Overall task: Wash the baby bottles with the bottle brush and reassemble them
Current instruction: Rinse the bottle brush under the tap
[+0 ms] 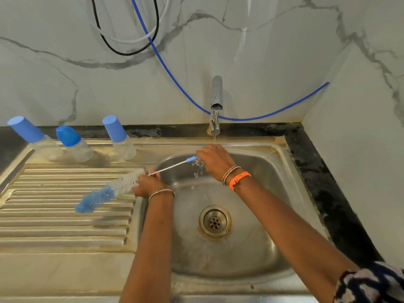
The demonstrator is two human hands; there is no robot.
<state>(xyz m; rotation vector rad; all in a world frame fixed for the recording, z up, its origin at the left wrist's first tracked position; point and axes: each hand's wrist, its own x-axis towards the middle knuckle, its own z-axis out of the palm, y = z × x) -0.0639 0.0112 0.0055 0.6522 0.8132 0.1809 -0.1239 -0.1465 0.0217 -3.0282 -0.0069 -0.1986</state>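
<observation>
Presently, you held the bottle brush (113,189) across the left edge of the sink (282,162), its blue-and-white bristle head out over the ribbed drainboard (65,226) and its thin wire stem running up to the right. Your left hand (148,185) gripped the brush where the bristles met the stem, fingers curled round it. Your right hand (215,161) pinched the blue handle tip (192,159) under the running tap (216,99), fingers closed on it.

The three baby bottles (76,143) stood capped along the back of the drainboard, well apart from both hands, and none appeared disassembled. In judgement, the task had barely begun: the brush was being rinsed, and no bottle had yet been opened.

Observe the following hazards:
- The stream fell on your right hand, not on the bristles; the head might have gone into a bottle unrinsed.
- The long stem could have flexed and flicked water or swung the head against the nearest bottle, tipping it.
- A wet pinch on the small handle tip might have slipped, dropping the brush into the basin.
</observation>
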